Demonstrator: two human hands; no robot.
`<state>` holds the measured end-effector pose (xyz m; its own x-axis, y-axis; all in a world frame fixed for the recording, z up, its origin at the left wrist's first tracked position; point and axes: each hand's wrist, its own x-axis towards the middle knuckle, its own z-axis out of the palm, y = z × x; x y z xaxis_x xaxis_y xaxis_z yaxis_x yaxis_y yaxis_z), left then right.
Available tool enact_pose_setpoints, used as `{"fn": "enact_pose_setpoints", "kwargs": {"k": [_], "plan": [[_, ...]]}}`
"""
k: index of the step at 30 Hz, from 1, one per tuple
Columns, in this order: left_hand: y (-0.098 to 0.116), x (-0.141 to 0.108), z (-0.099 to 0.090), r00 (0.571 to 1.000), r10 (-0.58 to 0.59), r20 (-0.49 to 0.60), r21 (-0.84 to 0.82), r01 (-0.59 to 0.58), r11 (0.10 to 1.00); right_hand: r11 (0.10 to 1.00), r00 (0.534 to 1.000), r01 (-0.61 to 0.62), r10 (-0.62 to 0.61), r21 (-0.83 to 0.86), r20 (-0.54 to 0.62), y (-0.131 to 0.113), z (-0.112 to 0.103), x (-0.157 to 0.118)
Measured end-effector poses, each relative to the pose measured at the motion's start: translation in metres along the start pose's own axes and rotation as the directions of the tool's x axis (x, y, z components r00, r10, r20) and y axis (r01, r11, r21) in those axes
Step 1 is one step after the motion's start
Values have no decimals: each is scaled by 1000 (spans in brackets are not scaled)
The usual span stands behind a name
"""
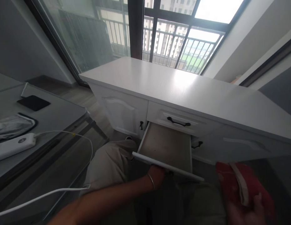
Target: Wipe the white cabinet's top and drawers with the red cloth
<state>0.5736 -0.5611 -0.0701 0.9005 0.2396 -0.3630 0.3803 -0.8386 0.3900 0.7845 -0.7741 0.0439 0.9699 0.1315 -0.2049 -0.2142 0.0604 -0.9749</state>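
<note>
"Drawer (165,143) is pulled out toward you in the head view, below a closed upper drawer (160,115) in the white cabinet (145,81). Where is your left hand (156,175)?"

"At the outer side of the drawer's front panel, near its middle, with a thin bracelet (151,182) around the wrist. Your fingers are in shadow there, so I cannot tell whether they grip the panel or only press against it."

"And your right hand (246,215)?"

"Low at the right, blurred, with the thumb raised beside a red item (255,184) that you are holding. A beige strap (240,184) runs over the red surface. I cannot tell exactly how your other fingers are wrapped."

"What does the drawer show you inside?"

"A pale bottom with a few tiny dark specks, between two thin side walls. Above it, the closed drawer carries a dark curved handle (178,122), and the cabinet doors either side have dark handles too."

"What lies to your left?"

"A grey table (58,107), with a dark flat pad (34,102), a crumpled see-through bag (12,125) and a white power strip (17,146) on it. A thin white cable (85,136) curves from the strip past the table's edge. Your knee (105,159) is between the table and the drawer, and behind the cabinet you face a dark-framed window (178,34)"
</note>
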Motion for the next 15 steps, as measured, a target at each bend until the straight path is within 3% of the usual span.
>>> {"fn": "enact_pose_setpoints", "kwargs": {"k": [3, 7, 11, 15], "plan": [[-9, 14, 2, 1000, 1, 0, 38, -1, 999, 998, 997, 65, -66, 7, 45, -1, 9, 4], [-24, 40, -5, 1000, 15, 7, 120, -16, 993, 996, 989, 83, -86, 31, 120, 17, -1, 18], [-44, 81, -30, 1000, -11, 20, 168, 8, 986, 930, 997, -52, 66, 364, -28, 30, -2, 34], [-62, 130, -65, 999, -49, -6, 211, 49, 976, 822, 989, -95, 142, 562, -40, 32, 4, 40]]}}
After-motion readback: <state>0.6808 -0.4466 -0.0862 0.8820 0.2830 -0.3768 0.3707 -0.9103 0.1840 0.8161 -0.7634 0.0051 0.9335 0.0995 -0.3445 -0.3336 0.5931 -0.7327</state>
